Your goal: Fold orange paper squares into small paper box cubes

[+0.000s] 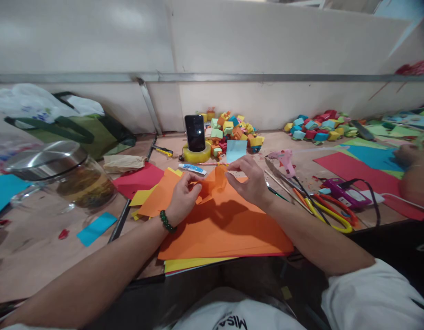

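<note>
Over a stack of orange sheets (229, 233), a small folded piece of orange paper (217, 181) stands partly upright between my hands. My left hand (185, 195), with a green bead bracelet (167, 222) at the wrist, is closed on the left side of the folded paper. Thumb and fingertips of my right hand (249, 179) come together at its right edge. The exact contact there is small and hard to see. A glue tube (192, 169) lies just beyond my left hand, and a light blue paper square (237, 150) is behind my right.
A phone (195, 133) stands on a yellow tape roll (196, 153), near piles of folded paper pieces (229, 128). Right lie a pink glue gun (286, 162), scissors (331, 215) and a purple power strip (346, 192). A glass jug (84, 183) stands left; another person's hand (413, 156) is far right.
</note>
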### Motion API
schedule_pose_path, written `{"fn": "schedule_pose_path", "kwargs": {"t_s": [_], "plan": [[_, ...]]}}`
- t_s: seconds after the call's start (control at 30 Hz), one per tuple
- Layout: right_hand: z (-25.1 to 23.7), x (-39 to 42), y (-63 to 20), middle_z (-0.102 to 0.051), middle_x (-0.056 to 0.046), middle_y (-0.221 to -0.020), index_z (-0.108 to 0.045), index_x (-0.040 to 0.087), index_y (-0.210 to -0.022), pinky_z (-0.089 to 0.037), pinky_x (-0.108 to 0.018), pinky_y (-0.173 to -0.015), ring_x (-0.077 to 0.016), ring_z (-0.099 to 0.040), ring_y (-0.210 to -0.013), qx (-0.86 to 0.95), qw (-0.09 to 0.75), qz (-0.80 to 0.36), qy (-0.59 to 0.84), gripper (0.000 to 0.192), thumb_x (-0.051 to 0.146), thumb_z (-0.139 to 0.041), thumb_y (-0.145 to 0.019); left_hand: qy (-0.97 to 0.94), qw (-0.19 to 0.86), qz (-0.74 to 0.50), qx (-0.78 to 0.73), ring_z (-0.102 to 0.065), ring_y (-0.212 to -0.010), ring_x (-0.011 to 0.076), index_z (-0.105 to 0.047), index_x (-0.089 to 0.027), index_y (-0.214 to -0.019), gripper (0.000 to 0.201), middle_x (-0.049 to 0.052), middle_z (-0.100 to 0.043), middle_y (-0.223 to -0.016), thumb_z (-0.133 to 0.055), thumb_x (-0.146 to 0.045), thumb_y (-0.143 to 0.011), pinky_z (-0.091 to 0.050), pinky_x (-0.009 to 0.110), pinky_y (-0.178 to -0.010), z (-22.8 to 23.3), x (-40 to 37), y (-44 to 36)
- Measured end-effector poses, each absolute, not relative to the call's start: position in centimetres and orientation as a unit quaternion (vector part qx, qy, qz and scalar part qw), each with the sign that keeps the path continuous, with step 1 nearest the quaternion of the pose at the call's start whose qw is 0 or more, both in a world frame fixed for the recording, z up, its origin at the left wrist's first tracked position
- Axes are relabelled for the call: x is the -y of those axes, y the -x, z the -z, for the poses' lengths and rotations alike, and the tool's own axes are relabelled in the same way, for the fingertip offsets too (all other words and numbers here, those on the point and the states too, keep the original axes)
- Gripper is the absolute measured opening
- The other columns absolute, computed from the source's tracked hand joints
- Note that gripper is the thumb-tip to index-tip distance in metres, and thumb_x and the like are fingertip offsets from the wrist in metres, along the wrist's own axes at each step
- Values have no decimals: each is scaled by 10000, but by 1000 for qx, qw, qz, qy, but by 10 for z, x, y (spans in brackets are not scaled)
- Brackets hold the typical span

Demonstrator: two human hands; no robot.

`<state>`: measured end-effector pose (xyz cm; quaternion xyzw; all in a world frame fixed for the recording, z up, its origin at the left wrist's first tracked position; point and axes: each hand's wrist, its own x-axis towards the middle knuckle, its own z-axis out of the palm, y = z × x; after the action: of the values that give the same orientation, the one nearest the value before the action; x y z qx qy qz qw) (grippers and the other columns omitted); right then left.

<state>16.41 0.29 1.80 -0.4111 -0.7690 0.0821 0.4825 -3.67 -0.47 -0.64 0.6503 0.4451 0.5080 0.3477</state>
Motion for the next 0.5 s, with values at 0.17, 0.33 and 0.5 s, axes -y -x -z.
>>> {"fn": "schedule_pose_path", "kwargs": {"t_s": [0.17,0.33,0.5], "plan": [[-21,8,-157,-578,8,-589,-600,202,-707,-368,-257,-533,-110,-473,-516,788,409,-146,436,246,417,-674,-802,-720,209,-510,-421,-626,-959,175,-428,-221,-810,97,58,-616,-991,-487,-149,-782,-535,330,-833,11,9,35],[-11,8,-150,-648,8,-757,-613,215,-856,-423,-239,-581,-104,-534,-569,785,442,-160,405,144,280,-712,-775,-761,129,-496,-397,-598,-1011,189,-424,-222,-793,138,66,-601,-996,-483,-99,-775,-514,363,-879,11,13,33],[-6,7,-149,-686,-23,-810,-648,216,-796,-471,-270,-694,-141,-609,-707,820,439,-133,342,76,195,-595,-846,-752,219,-483,-392,-595,-1035,188,-443,-216,-838,132,83,-587,-1069,-558,-176,-787,-523,334,-862,12,18,30]]}}
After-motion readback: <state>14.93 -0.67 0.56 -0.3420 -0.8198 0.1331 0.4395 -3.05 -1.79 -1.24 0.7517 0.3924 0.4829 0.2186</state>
